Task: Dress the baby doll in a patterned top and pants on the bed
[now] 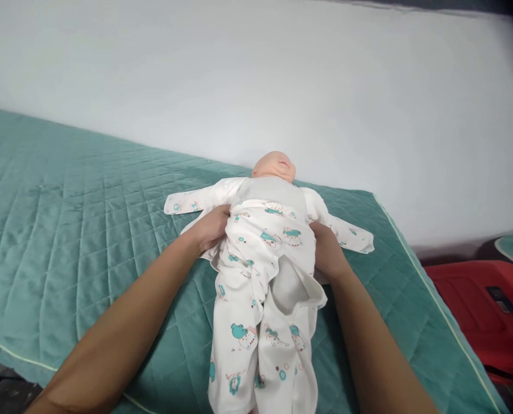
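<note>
A baby doll lies on its back on the green quilted cover, head toward the wall. It wears a white long-sleeved top and high-waisted white baby pants with teal animal prints. A gap between the legs of the pants shows pale cloth inside. My left hand is closed at one side of the pants, near the doll's chest. On the opposite side, my right hand grips the pants' edge, its fingertips mostly hidden by cloth. Both sleeves spread outward.
The green quilted cover spreads over a bed or table against a pale wall. Beyond its right edge is a red plastic object with a dark label. Dark floor shows at the lower left.
</note>
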A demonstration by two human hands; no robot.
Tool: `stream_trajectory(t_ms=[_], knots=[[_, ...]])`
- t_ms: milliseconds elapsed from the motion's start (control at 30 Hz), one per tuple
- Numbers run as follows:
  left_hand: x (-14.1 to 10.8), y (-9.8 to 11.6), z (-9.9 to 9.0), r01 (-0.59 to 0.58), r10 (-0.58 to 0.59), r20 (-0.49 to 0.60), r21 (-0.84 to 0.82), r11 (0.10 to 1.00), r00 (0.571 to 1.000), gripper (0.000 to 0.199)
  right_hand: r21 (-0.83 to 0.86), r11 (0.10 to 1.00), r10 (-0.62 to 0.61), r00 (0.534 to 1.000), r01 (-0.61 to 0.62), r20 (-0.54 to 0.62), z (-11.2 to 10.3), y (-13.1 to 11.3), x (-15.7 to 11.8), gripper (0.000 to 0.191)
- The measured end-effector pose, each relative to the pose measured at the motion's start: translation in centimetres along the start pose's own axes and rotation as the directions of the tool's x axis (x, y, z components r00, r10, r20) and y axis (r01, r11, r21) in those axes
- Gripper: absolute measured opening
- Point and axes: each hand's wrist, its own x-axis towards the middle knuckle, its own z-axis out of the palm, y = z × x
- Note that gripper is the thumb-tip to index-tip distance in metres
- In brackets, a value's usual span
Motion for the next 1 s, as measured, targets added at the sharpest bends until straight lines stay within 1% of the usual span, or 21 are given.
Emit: stream_trajectory(t_ms=[67, 100, 133, 200, 267, 300, 367, 467, 533, 600, 633, 667, 700, 767, 800, 833, 900, 933, 1000], knots=[[-0.1, 0.1, -0.1, -0.054, 0.054, 0.002, 0.1, 0.994, 0.999, 0.033, -0.029, 1.0, -0.001, 1.0, 0.0, -0.025, 0.1, 0.2, 0.0, 0.022], [-0.2, 0.2, -0.1, -0.091, 0.094, -0.003, 0.187, 0.978, 0.996, 0.032, -0.044, 0.999, -0.002, 0.999, 0.0, -0.033, 0.0, 0.3, 0.0, 0.022], [-0.3, 0.3, -0.3, -0.132, 0.14, -0.01, 0.289, 0.948, 0.99, 0.031, -0.062, 0.998, -0.001, 0.999, -0.002, -0.043, 0.0, 0.4, 0.0, 0.021], [-0.4, 0.6, -0.5, -0.199, 0.234, -0.015, 0.471, 0.859, 0.972, 0.029, -0.11, 0.994, 0.003, 0.998, -0.01, -0.064, -0.1, 0.7, 0.1, 0.021], [-0.4, 0.8, -0.8, -0.237, 0.29, -0.005, 0.559, 0.794, 0.957, 0.028, -0.172, 0.985, 0.011, 0.996, -0.025, -0.086, -0.3, 0.9, 0.2, 0.021], [-0.4, 0.9, -0.9, -0.245, 0.3, -0.003, 0.573, 0.782, 0.954, 0.027, -0.204, 0.978, 0.014, 0.995, -0.034, -0.097, -0.4, 1.0, 0.2, 0.02], [-0.3, 1.0, -1.1, -0.238, 0.295, -0.009, 0.571, 0.786, 0.955, 0.027, -0.256, 0.965, 0.017, 0.993, -0.047, -0.119, -0.5, 1.0, 0.3, 0.019], [0.1, 0.8, -1.3, -0.198, 0.255, -0.039, 0.523, 0.829, 0.966, 0.028, -0.29, 0.955, 0.021, 0.989, -0.062, -0.144, -0.3, 1.0, 0.4, 0.016], [0.3, 0.7, -1.5, -0.175, 0.227, -0.053, 0.479, 0.86, 0.972, 0.028, -0.239, 0.968, 0.042, 0.988, -0.077, -0.15, -0.1, 1.1, 0.4, 0.014], [0.5, 0.5, -1.7, -0.155, 0.222, -0.088, 0.475, 0.866, 0.971, 0.026, -0.099, 0.99, 0.082, 0.985, -0.097, -0.153, 0.1, 1.4, 0.5, 0.011], [0.6, 0.5, -1.7, -0.145, 0.234, -0.123, 0.493, 0.858, 0.964, 0.024, -0.016, 0.994, 0.108, 0.982, -0.111, -0.158, 0.0, 1.6, 0.5, 0.013], [0.6, 0.5, -1.7, -0.138, 0.26, -0.17, 0.52, 0.843, 0.95, 0.022, 0.054, 0.991, 0.133, 0.977, -0.125, -0.169, 0.0, 1.8, 0.6, 0.017], [0.6, 0.5, -1.7, -0.136, 0.301, -0.223, 0.547, 0.826, 0.927, 0.021, 0.098, 0.986, 0.151, 0.97, -0.135, -0.188, -0.1, 1.9, 0.6, 0.02], [0.5, 0.8, -1.4, -0.163, 0.4, -0.305, 0.583, 0.796, 0.864, 0.02, 0.106, 0.985, 0.161, 0.955, -0.138, -0.248, -0.4, 1.7, 0.6, 0.02], [0.3, 0.9, -1.2, -0.195, 0.447, -0.316, 0.59, 0.783, 0.837, 0.021, 0.095, 0.987, 0.149, 0.948, -0.127, -0.281, -0.5, 1.4, 0.5, 0.019], [0.2, 1.1, -0.9, -0.239, 0.489, -0.301, 0.596, 0.767, 0.819, 0.021, 0.089, 0.99, 0.129, 0.942, -0.106, -0.31, -0.6, 1.0, 0.4, 0.018], [-0.2, 1.5, -0.4, -0.335, 0.552, -0.206, 0.61, 0.718, 0.808, 0.02, 0.108, 0.994, 0.06, 0.94, -0.024, -0.336, -0.5, -0.2, 0.3, 0.017], [-0.3, 1.8, -0.2, -0.382, 0.573, -0.141, 0.615, 0.69, 0.807, 0.02, 0.127, 0.991, 0.009, 0.946, 0.034, -0.324, -0.5, -0.7, 0.2, 0.016], [-0.5, 2.1, -0.1, -0.454, 0.588, -0.023, 0.612, 0.647, 0.808, 0.02, 0.161, 0.975, -0.108, 0.959, 0.154, -0.261, -0.3, -1.6, 0.2, 0.013]])
